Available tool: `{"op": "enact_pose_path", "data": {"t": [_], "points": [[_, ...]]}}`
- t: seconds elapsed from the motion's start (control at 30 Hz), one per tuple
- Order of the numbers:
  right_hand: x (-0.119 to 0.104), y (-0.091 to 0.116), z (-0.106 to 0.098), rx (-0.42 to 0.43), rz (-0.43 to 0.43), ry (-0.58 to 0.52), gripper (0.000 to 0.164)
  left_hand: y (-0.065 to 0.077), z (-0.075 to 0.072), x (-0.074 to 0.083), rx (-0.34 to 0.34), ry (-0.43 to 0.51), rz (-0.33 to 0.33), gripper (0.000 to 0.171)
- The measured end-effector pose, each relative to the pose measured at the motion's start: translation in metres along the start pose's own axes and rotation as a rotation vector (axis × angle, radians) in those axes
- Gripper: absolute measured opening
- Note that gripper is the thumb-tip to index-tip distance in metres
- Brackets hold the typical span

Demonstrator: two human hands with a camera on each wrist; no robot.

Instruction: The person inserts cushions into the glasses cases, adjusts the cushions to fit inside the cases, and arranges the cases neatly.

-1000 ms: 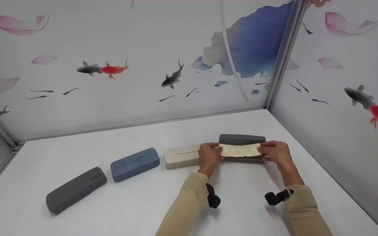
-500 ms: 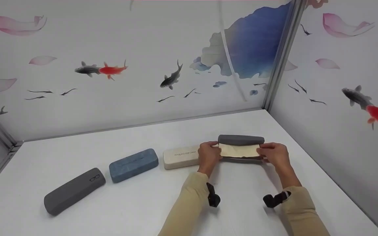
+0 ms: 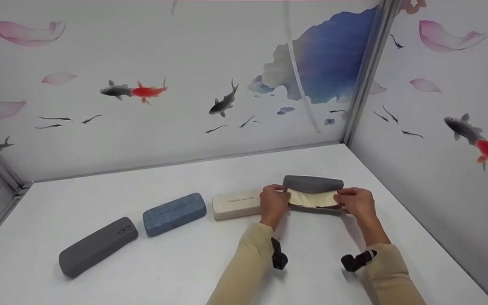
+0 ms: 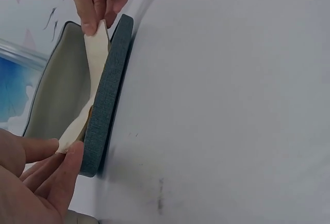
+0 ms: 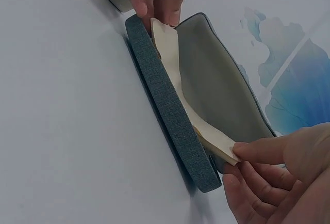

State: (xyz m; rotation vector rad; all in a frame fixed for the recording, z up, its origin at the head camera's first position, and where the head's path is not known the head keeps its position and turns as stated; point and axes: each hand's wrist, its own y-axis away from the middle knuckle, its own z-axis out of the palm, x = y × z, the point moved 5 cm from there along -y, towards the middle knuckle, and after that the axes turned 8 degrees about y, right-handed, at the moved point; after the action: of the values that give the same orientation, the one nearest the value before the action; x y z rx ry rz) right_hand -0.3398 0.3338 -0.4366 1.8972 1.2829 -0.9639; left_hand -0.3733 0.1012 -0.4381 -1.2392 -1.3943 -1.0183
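A grey glasses case [image 3: 313, 184] stands with its lid raised at the right of the table; the wrist views show its pale lining [image 5: 209, 74] and woven front wall [image 4: 105, 100]. Across its opening lies a cream glasses cloth [image 3: 311, 199], sagging in the middle. My left hand [image 3: 274, 203] pinches the cloth's left end between thumb and fingers. At the other end, my right hand [image 3: 358, 202] pinches the right corner. Under the cloth a small orange-brown edge [image 5: 197, 131] peeks out in the right wrist view; most of the case's inside is hidden.
A cream case [image 3: 235, 206] with lettering lies shut just left of my left hand. Farther left are a blue case [image 3: 174, 214] and a dark grey case [image 3: 98, 247] with a glasses mark. Printed walls [image 3: 184, 148] border the white table [image 3: 163, 275].
Both hands have lowered the cloth slightly into the case, and its middle now dips. More of the raised lid shows above it. The other cases stay in place.
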Motion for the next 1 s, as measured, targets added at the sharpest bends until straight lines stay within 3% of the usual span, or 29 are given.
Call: {"op": "enact_pose_path", "data": {"t": [0.27, 0.43, 0.67, 0.83, 1.0], "points": [[0.006, 0.0, 0.0, 0.008, 0.016, -0.002, 0.037, -0.003, -0.006, 0.007, 0.006, -0.069, 0.027, 0.016], [0.002, 0.001, 0.0, 0.012, 0.016, 0.064, 0.038, -0.005, -0.011, 0.01, 0.002, -0.073, 0.051, 0.016], [-0.011, 0.004, -0.015, 0.16, 0.024, 0.227, 0.039, -0.012, -0.017, 0.023, 0.022, -0.161, 0.121, 0.022], [-0.016, 0.001, -0.02, 0.245, 0.042, 0.199, 0.04, -0.018, -0.018, 0.035, -0.034, -0.194, 0.124, 0.037], [-0.016, -0.007, -0.013, 0.24, 0.061, 0.125, 0.053, -0.02, -0.01, 0.037, -0.131, -0.215, 0.083, 0.052]]}}
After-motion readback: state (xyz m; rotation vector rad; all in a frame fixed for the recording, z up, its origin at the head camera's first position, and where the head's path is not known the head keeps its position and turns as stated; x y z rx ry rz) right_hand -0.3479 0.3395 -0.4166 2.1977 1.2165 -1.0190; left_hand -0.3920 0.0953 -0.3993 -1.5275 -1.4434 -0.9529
